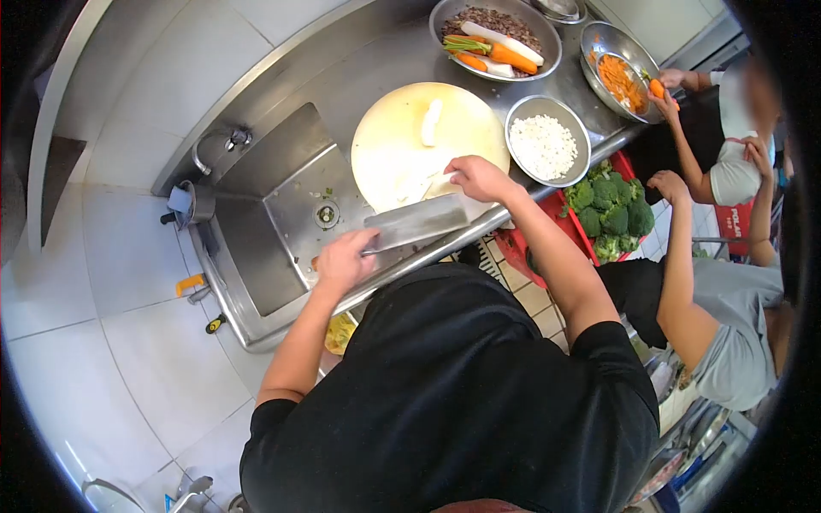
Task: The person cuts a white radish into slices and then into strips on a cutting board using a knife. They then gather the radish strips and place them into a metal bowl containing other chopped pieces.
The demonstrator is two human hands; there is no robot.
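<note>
My left hand (344, 261) is closed round the handle of a cleaver (419, 224), whose broad blade lies along the near edge of a round cutting board (385, 128). Just beyond the blade, my right hand (481, 179) has its fingers closed on a pale piece of white radish (442, 183). White slices (410, 190) lie on the board beside these fingers. Farther back on the same board rests another peeled white radish piece (431, 122). A metal bowl of white diced vegetable (543, 147) stands close to the right of the board.
A sink (286, 205) with a tap (227, 141) lies to the left. Behind the board, a bowl (436, 47) holds carrots and white radishes. Broccoli (611, 205) fills a red crate at the right. Co-workers stand there; one holds a carrot (657, 88) over a bowl of orange pieces (623, 81).
</note>
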